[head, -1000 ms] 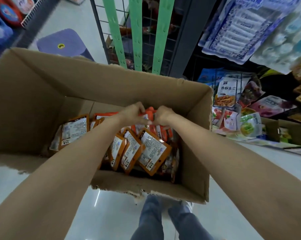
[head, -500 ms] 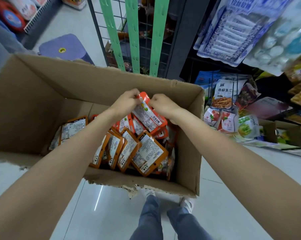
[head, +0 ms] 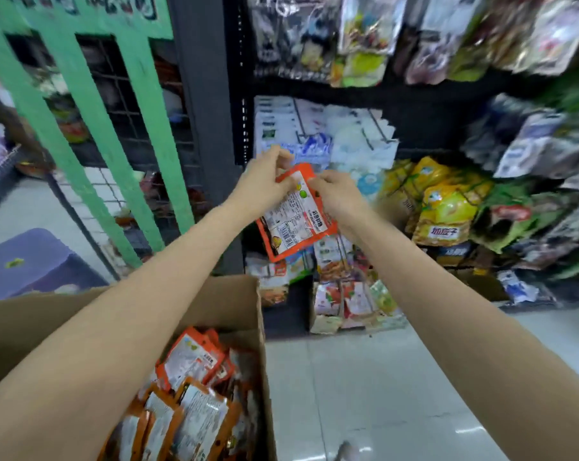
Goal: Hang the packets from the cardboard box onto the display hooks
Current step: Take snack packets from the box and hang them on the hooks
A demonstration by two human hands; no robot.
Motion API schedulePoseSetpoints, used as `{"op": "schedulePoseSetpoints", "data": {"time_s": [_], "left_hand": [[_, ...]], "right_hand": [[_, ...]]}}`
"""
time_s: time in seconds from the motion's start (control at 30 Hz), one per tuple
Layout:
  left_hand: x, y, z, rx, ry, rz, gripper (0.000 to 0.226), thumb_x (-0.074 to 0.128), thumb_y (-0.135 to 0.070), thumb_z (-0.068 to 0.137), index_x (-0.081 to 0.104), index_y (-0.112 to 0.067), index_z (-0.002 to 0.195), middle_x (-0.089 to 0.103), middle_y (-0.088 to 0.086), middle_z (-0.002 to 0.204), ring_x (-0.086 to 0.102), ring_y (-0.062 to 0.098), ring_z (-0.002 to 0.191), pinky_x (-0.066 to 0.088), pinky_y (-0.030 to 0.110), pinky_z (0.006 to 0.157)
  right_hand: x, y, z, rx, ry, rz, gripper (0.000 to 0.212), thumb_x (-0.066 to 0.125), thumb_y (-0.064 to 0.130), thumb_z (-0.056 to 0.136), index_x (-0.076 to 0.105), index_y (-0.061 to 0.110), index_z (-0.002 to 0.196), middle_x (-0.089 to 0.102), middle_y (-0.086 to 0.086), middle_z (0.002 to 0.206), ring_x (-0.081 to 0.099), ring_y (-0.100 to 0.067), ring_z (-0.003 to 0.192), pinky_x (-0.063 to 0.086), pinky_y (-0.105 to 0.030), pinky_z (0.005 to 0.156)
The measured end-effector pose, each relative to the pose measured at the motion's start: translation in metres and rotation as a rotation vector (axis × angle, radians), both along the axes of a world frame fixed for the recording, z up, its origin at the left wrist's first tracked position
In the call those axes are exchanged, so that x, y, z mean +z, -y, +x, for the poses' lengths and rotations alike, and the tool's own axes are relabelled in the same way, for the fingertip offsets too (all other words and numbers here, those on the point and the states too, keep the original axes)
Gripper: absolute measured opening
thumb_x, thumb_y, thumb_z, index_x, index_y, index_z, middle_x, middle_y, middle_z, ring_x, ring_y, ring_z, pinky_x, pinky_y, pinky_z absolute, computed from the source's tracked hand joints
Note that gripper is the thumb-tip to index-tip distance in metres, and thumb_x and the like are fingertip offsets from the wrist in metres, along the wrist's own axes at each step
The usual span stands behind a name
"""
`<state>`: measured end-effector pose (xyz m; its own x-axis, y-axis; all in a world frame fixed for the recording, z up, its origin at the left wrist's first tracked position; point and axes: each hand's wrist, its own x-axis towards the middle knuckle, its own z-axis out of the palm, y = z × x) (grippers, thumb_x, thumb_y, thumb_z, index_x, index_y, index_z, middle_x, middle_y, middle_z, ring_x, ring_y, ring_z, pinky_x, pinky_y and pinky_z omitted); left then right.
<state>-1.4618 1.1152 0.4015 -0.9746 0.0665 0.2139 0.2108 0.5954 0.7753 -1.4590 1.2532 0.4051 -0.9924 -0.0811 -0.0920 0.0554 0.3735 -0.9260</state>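
Against crowded shop racks, one orange packet (head: 293, 211) pinched by left hand (head: 265, 184) and right hand (head: 339, 194), unhung; cardboard box (head: 221, 304) well stocked.

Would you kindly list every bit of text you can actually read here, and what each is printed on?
"加应子": yellow bag on the rack.
Orange packet pinched by left hand and right hand: back label and barcode blurred, unreadable.
Packets in the cardboard box: too blurred.
Green sign lettering and other hanging bags: motion-blurred, illegible.
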Motion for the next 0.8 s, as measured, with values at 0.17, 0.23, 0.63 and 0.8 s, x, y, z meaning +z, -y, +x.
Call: {"op": "schedulePoseSetpoints", "data": {"time_s": [0.17,0.23,0.63,0.8], "left_hand": [[0.06,-0.1,-0.048,-0.336,0.061,-0.16,0.061,0.069,-0.029,0.084,0.043,-0.01,0.136,0.048,0.005,0.136,0.046,0.02,0.126,0.034,0.023,0.097],[0.082,-0.132,-0.059,-0.507,0.156,-0.188,0.072,0.072,-0.041,0.077,0.04,-0.021,0.138,0.049,-0.005,0.134,0.049,0.016,0.123,0.04,0.026,0.098],[0.159,-0.228,-0.173,-0.21,-0.354,-0.436,0.034,0.047,0.001,0.091,0.066,-0.014,0.115,0.065,0.008,0.114,0.058,0.024,0.104,0.044,0.032,0.084],[0.18,-0.226,-0.186,-0.171,-0.343,-0.15,0.014,0.058,-0.009,0.09,0.067,-0.019,0.096,0.064,-0.008,0.088,0.058,0.008,0.082,0.044,0.011,0.062]], "right_hand": [[0.049,-0.093,-0.041,-0.259,0.007,-0.12,0.021,0.048,0.008,0.09,0.056,0.012,0.071,0.055,-0.005,0.065,0.057,-0.02,0.059,0.047,-0.029,0.056],[0.073,-0.124,-0.056,-0.333,-0.028,-0.144,0.017,0.048,0.008,0.092,0.057,0.006,0.078,0.059,-0.011,0.074,0.059,-0.023,0.066,0.049,-0.034,0.06],[0.142,-0.242,-0.154,-0.245,0.0,-0.223,0.037,0.053,0.039,0.093,0.046,0.01,0.115,0.053,-0.019,0.119,0.058,-0.031,0.106,0.052,-0.046,0.091],[0.149,-0.258,-0.179,-0.107,-0.343,-0.172,0.03,0.062,0.03,0.09,0.049,0.021,0.115,0.059,-0.001,0.117,0.059,-0.015,0.105,0.05,-0.026,0.081]]}}
